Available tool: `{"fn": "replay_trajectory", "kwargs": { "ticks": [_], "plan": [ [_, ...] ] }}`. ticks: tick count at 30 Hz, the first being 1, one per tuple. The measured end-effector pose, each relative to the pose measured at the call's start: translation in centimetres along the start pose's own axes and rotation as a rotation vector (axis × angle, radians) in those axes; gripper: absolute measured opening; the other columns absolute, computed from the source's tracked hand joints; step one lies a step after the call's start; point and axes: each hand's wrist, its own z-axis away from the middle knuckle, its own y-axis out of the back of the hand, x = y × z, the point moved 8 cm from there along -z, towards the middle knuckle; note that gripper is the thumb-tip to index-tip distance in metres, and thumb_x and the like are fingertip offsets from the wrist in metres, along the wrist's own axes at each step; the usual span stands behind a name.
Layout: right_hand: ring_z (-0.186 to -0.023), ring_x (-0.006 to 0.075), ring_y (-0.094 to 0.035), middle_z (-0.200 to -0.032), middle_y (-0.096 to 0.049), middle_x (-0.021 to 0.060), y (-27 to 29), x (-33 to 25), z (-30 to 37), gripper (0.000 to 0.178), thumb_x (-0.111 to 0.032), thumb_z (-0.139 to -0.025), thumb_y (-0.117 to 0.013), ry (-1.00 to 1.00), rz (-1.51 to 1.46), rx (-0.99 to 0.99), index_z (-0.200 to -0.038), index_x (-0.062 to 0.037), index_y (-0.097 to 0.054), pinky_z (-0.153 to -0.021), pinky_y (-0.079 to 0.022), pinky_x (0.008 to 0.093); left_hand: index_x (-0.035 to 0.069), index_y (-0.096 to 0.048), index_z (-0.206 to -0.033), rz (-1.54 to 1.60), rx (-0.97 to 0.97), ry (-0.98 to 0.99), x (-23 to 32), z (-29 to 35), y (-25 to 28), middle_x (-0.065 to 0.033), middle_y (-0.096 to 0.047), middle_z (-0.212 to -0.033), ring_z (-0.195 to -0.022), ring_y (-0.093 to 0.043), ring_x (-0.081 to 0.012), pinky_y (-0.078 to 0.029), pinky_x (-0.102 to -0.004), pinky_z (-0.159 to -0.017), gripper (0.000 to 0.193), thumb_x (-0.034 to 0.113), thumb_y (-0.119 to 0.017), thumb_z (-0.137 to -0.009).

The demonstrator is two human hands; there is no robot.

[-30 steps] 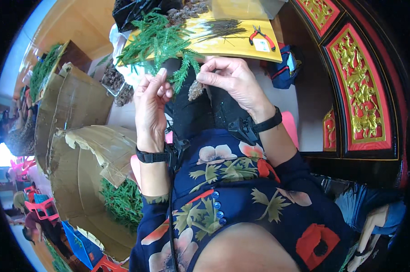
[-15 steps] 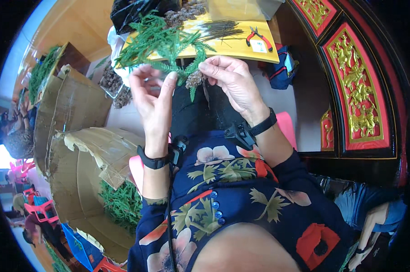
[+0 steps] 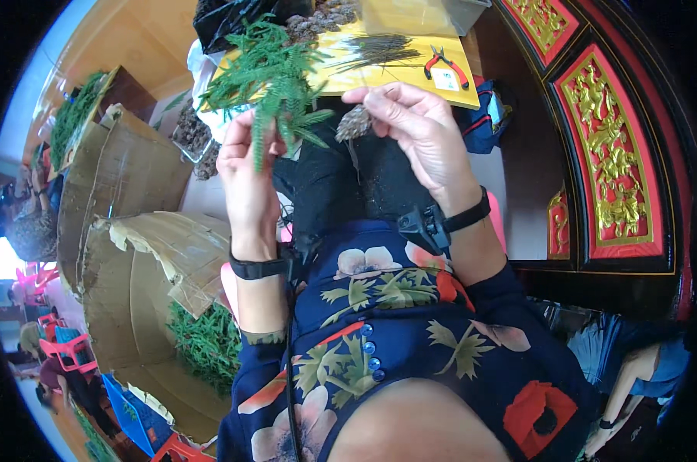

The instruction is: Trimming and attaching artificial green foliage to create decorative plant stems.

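My left hand (image 3: 244, 173) is closed around the stem end of a green pine sprig (image 3: 287, 108), whose needled branches spread above and over the fingers. A small brown pine cone (image 3: 354, 123) hangs, tip down, from my right hand (image 3: 422, 127), pinched between thumb and fingers. A thin strand dangles below the cone. Sprig and cone are apart, both held over my lap just before the yellow tabletop (image 3: 455, 52). On it lie a heap of green sprigs (image 3: 248, 73), a bundle of thin dark wires (image 3: 379, 50) and red-handled pliers (image 3: 445, 68).
Pine cones (image 3: 321, 21) and a black bag (image 3: 217, 31) are at the table's far side. To my left stands a torn cardboard box (image 3: 110, 300) with green sprigs inside, and a basket of cones (image 3: 191, 135). A carved panel (image 3: 606, 154) rises on the right. Other people sit nearby.
The pine cone, which was against the sprig, is now apart from it in my right hand, moved slightly right. My left hand has closed on the sprig and brought it left.
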Motion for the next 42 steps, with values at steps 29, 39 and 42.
{"fn": "replay_trajectory", "kwargs": {
  "ticks": [29,39,42],
  "plan": [
    [-0.090,0.0079,-0.055,-0.091,-0.064,0.0051,-0.3,1.3,-0.1,0.012,-0.011,-0.083,-0.065,0.022,0.226,-0.035,-0.084,0.0012,-0.065,-0.079,-0.044,0.0224,0.003,-0.049,-0.118,0.363,-0.220,0.235,-1.9,1.2,-3.6,-0.0129,-0.057,-0.110,-0.098,-0.055,-0.0171,-0.045,-0.0291,-0.083,0.029,0.008,-0.052,-0.090],
    [-0.083,0.0127,-0.056,-0.078,-0.060,0.0033,-2.0,-2.1,0.8,0.010,-0.009,-0.076,-0.069,0.301,0.793,-0.267,-0.075,-0.0019,-0.062,-0.076,-0.043,0.0255,0.002,-0.059,-0.109,-0.692,-0.205,-0.417,5.6,1.5,-5.5,-0.0042,-0.060,-0.102,-0.089,-0.054,-0.0109,-0.042,-0.0229,-0.076,0.023,0.005,-0.055,-0.087],
    [-0.082,0.0156,-0.056,-0.078,-0.059,0.0043,-2.5,-2.2,1.1,0.012,-0.010,-0.075,-0.070,0.365,0.776,-0.344,-0.074,-0.0018,-0.061,-0.077,-0.043,0.0272,0.002,-0.061,-0.106,-0.787,-0.290,-0.331,4.2,2.1,-6.4,-0.0021,-0.061,-0.095,-0.083,-0.053,-0.0081,-0.042,-0.0213,-0.073,0.019,0.007,-0.056,-0.088]
  ]
}}
